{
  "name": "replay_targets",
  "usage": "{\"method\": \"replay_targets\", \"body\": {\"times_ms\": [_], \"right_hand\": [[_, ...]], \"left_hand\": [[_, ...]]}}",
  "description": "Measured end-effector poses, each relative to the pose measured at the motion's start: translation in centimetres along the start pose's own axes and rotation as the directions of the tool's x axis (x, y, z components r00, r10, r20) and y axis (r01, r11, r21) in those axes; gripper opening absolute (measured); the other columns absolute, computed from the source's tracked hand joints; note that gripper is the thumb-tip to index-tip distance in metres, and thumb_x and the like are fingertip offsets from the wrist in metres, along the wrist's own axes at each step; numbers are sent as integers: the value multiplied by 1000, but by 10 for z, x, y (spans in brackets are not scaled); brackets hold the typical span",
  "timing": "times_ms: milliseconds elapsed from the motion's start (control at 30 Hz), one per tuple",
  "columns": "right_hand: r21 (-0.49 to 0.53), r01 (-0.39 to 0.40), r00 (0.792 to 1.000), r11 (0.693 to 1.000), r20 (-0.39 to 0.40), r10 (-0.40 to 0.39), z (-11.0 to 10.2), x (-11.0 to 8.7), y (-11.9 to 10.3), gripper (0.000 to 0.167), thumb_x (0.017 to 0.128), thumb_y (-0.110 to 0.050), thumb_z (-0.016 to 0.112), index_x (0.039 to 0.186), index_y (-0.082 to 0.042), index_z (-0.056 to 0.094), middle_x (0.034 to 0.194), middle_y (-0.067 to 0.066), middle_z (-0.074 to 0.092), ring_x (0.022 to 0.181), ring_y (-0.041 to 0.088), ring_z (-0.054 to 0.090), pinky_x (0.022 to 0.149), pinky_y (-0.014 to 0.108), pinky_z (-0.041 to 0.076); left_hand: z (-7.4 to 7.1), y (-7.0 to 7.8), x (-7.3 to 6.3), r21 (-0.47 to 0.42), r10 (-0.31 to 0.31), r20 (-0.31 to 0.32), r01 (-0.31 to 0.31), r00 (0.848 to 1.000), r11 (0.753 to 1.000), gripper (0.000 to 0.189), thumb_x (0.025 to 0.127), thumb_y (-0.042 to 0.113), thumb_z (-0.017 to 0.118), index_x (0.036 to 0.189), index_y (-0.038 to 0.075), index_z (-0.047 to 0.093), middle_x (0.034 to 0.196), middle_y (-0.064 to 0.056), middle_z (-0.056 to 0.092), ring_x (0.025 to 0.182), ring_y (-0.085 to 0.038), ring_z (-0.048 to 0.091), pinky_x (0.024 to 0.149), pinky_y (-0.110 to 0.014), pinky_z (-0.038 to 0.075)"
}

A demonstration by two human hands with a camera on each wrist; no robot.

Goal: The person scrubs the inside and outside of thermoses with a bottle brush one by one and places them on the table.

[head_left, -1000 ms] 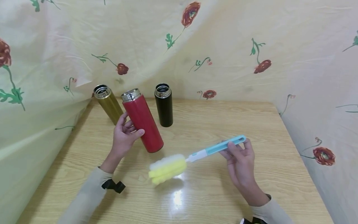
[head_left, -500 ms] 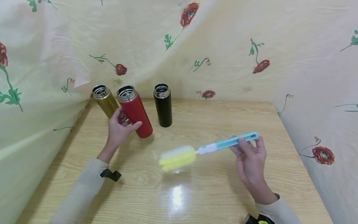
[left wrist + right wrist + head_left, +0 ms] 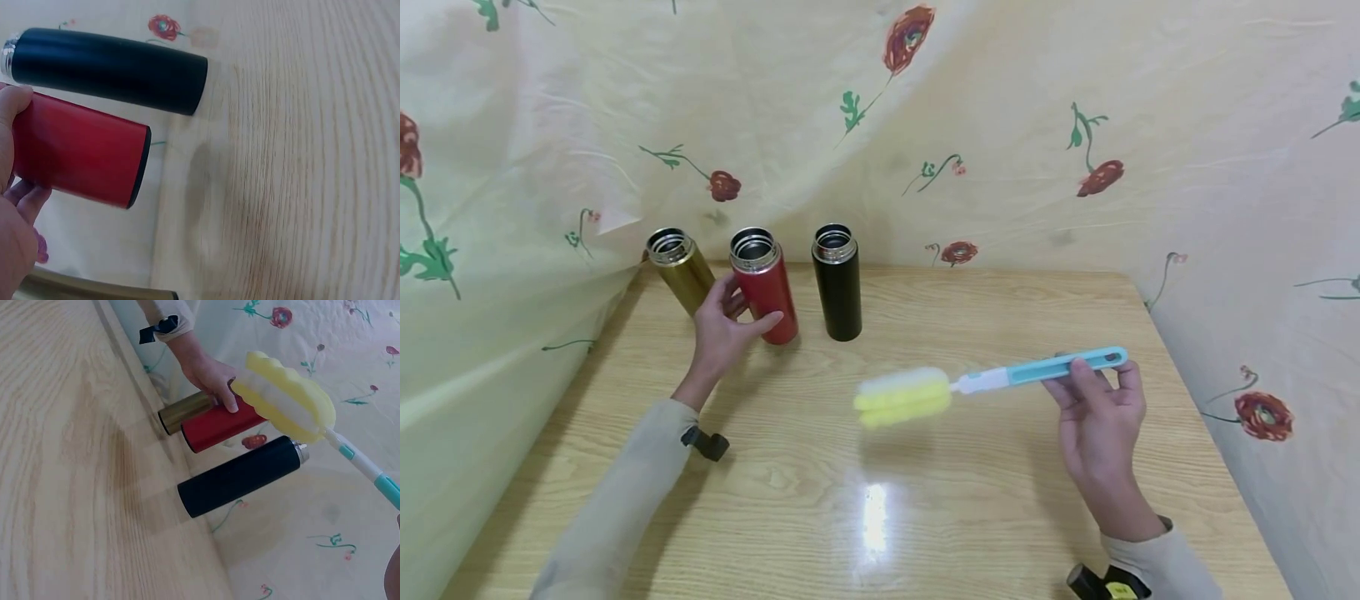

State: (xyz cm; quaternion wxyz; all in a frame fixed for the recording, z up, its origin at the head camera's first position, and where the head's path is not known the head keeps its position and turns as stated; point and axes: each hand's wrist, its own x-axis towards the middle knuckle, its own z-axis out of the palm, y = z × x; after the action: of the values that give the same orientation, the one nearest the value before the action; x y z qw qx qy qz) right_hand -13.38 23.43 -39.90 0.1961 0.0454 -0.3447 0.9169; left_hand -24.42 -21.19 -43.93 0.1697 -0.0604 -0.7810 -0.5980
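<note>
A red thermos bottle [image 3: 769,300], uncapped with a steel neck, is gripped by my left hand [image 3: 722,333], thumb on its near side and fingers round its left. In the left wrist view its black-rimmed base [image 3: 140,167] looks slightly off the table, with a shadow beside it. On the right, my right hand [image 3: 1102,425] pinches the blue handle [image 3: 1067,363] of a bottle brush. The brush's yellow and white sponge head [image 3: 904,397] points left, held in the air over the table. A black thermos bottle [image 3: 838,287] and a gold thermos bottle [image 3: 685,275] flank the red one.
Both other bottles stand uncapped near the back edge of the wooden table [image 3: 790,500]. A flowered cloth [image 3: 1000,100] hangs behind and along both sides. The gold bottle is partly hidden by my left hand.
My left hand has carried the red bottle back and down, bringing it more upright between the other two. My right hand has drawn the brush to the right, away from the bottles.
</note>
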Motion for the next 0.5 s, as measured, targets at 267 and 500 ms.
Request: {"method": "replay_targets", "body": {"times_ms": [267,500], "right_hand": [[82,28,1000,996,-5,-28,-3,3,-6,19,97,19,49,111,5,47,92,24,71,84,33,76,82,43,57],[80,49,998,996,-43,-46,-5,7,-10,19,97,18,51,110,5,46,91,25,71,83,33,76,80,43,57]], "left_hand": [[4,-10,13,-77,-83,-53,79,995,994,79,76,10,91,145,10,51,140,-13,61,121,-29,64,102,-35,54],[6,-19,21,-74,-142,-56,138,988,988,83,77,13,91,149,12,48,145,-12,57,126,-31,61,105,-40,51]]}}
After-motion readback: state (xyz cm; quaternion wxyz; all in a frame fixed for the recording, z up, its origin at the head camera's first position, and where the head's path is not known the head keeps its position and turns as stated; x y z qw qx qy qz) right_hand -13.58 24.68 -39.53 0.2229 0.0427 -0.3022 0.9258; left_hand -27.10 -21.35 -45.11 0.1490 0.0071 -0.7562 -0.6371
